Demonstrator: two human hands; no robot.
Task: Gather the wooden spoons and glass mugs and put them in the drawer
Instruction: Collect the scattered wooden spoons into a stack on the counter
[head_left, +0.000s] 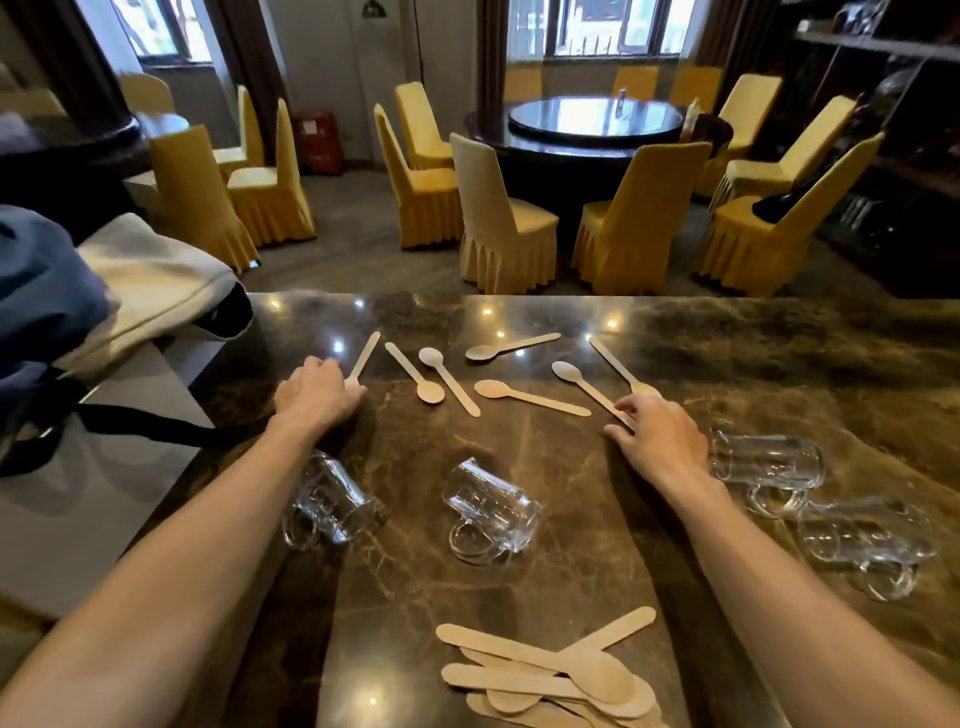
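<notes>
Reaching over the dark brown marble bench, the left hand pinches the bowl end of a pale wooden spoon near the far left edge; the right hand, fingers loosely spread, touches two more spoons. Clear glass mugs lie mid-bench, stacked spoons at the near edge.

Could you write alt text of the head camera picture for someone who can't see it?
Two bare hands, left and right, reach for wooden spoons scattered on a dark marble counter. Four glass mugs lie on their sides nearer, and a spoon pile nearest.
</notes>
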